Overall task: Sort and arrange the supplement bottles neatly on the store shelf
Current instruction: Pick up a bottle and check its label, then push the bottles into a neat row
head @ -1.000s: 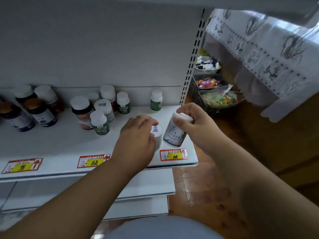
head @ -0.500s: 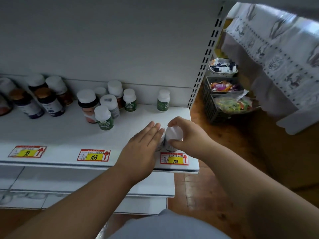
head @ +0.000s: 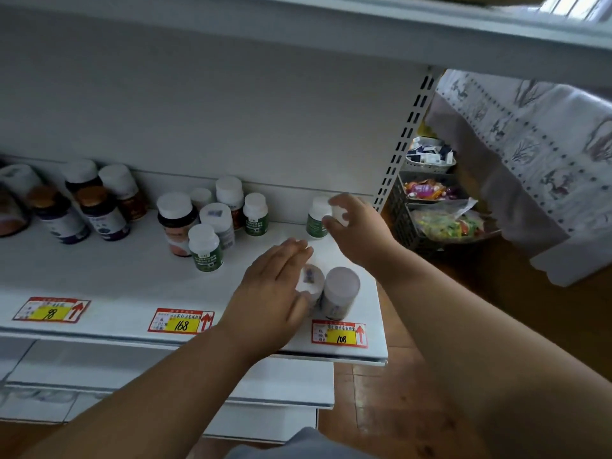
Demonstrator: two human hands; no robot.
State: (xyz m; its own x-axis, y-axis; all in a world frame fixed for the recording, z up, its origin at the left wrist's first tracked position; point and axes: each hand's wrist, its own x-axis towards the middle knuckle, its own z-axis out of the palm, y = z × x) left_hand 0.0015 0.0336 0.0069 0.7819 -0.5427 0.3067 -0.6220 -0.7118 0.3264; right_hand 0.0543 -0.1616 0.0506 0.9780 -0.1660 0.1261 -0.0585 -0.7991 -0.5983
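Note:
Two white bottles stand side by side at the front right of the white shelf (head: 109, 283), above the 108 price tag: one with a dark sticker on its cap (head: 313, 280) and one with a plain cap (head: 341, 288). My left hand (head: 268, 293) lies with straight fingers against the left side of the stickered bottle. My right hand (head: 356, 228) is at the back of the shelf, thumb and fingers curled round the white cap of a green-label bottle (head: 316, 223) that stands by the back wall.
Left of my hands stands a cluster of green-label and brown bottles (head: 207, 226), with dark bottles (head: 96, 210) farther left. The perforated shelf upright (head: 402, 140) ends the shelf on the right. Beyond it are baskets of packets (head: 430, 207) and a cloth-covered table (head: 543, 160).
My right hand set the white bottle down beside the other at the shelf front, let go, and moved back to the green-label bottle. My left hand straightened and stays by the front bottle.

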